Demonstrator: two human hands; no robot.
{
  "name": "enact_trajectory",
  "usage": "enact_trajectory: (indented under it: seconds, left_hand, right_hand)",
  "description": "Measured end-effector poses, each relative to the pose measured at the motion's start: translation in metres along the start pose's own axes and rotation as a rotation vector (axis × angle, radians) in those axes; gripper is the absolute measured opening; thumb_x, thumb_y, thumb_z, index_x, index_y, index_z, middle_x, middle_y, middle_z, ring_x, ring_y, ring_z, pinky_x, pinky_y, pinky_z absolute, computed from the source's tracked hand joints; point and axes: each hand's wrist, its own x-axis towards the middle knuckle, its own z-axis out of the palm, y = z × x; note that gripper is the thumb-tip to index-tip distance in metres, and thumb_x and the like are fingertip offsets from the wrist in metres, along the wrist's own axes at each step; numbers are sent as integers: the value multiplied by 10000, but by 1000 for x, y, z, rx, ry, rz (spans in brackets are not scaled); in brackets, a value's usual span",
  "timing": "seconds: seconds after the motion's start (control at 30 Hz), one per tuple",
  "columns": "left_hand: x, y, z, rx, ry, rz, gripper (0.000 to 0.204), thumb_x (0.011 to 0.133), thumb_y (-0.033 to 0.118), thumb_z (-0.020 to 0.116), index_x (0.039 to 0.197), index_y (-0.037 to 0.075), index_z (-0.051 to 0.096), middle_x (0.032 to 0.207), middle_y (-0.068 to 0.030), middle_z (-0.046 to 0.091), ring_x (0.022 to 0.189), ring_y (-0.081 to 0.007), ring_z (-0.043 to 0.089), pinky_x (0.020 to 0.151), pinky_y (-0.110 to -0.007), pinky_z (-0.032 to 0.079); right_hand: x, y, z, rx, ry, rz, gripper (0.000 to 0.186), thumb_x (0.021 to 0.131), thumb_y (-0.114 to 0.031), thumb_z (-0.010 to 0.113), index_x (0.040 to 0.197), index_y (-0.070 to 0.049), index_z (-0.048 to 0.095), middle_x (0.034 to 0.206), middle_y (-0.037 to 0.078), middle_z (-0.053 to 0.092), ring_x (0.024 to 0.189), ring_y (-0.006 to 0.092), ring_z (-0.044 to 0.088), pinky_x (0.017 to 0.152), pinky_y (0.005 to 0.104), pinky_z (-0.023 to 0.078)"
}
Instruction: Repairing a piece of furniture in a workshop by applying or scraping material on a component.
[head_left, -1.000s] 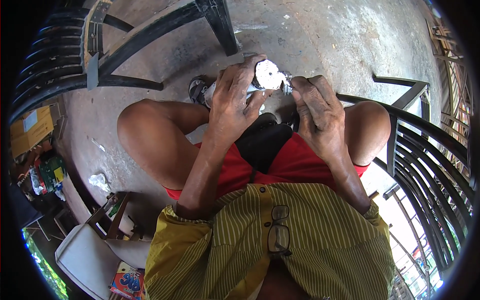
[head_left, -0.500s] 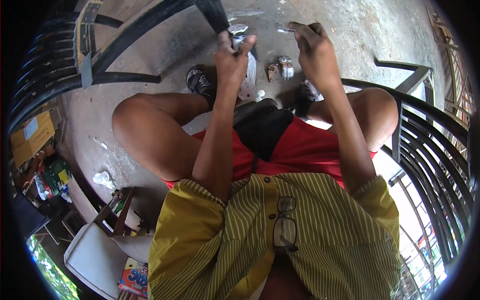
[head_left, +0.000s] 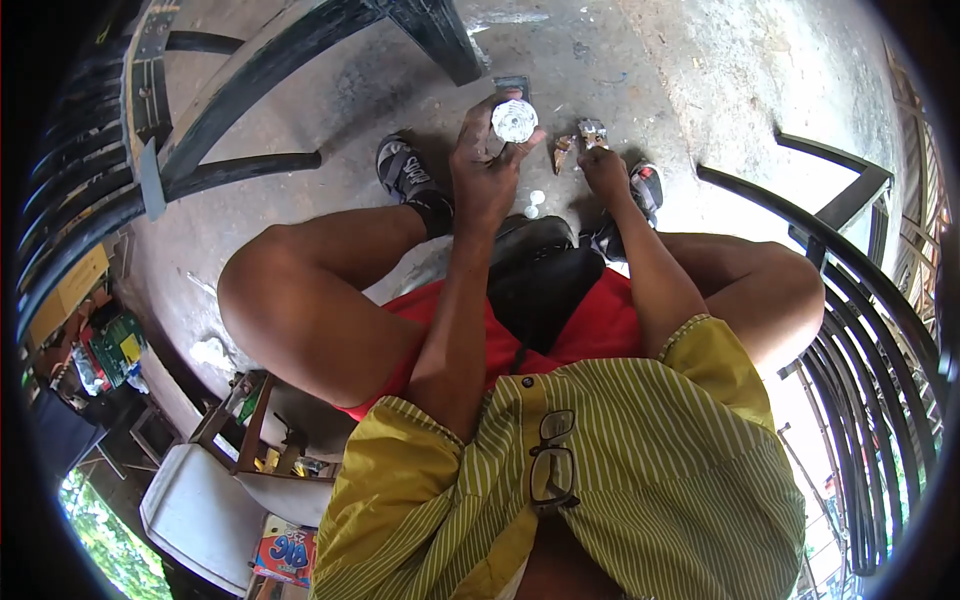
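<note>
My left hand point(head_left: 487, 165) is raised over the floor, its fingers and thumb wrapped around a clear plastic bottle point(head_left: 514, 121). The bottle's round, faceted, whitish end faces up, and the rest is hidden from this angle. Low between my feet, my right hand point(head_left: 606, 175) reaches down with curled fingers against a small silvery metal piece point(head_left: 592, 131). Whatever those fingers may hold is hidden. Just left of the metal piece lies a rusty brown fragment point(head_left: 562, 153). Two small whitish round bits point(head_left: 534, 203) rest on the floor nearer me.
A dark frame leg point(head_left: 438, 40) slants down from the top. Black curved metal bars point(head_left: 240, 165) stand at left, and a slatted black metal piece point(head_left: 870, 400) at right. A small dark rectangle point(head_left: 512, 86) lies beyond my left hand. A white chair point(head_left: 205, 510) sits lower left.
The bottle, earlier seen from its side, has tipped so its end faces up. My left hand moved slightly right and nearer; my right hand dropped from high up to the metal piece.
</note>
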Motion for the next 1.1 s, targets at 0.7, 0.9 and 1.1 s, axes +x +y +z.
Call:
enact_trajectory:
  seconds: [0.7,0.9,1.1]
  left_hand:
    - [2,-9,3,128,-140,186,447,640,-139,623,1052,8,534,1054,-98,555,1015,-181,534,832,-300,462]
    - [3,-9,-2,63,43,-5,389,683,-14,662,1051,26,541,981,-121,574,946,-257,553,814,-333,427]
    - [-2,-30,-21,259,161,-101,363,716,81,675,1044,22,531,935,-137,544,881,-268,540,768,-342,415]
  right_hand:
    - [-24,-73,19,1010,-463,257,531,869,-511,389,1036,-23,514,770,155,604,613,238,593,504,336,476]
    - [0,-53,19,619,-257,270,336,823,-357,522,873,-32,591,710,109,618,649,230,610,524,344,481]
    - [22,-50,18,-162,156,105,195,729,-238,556,815,-80,630,875,160,626,836,330,595,737,433,456]
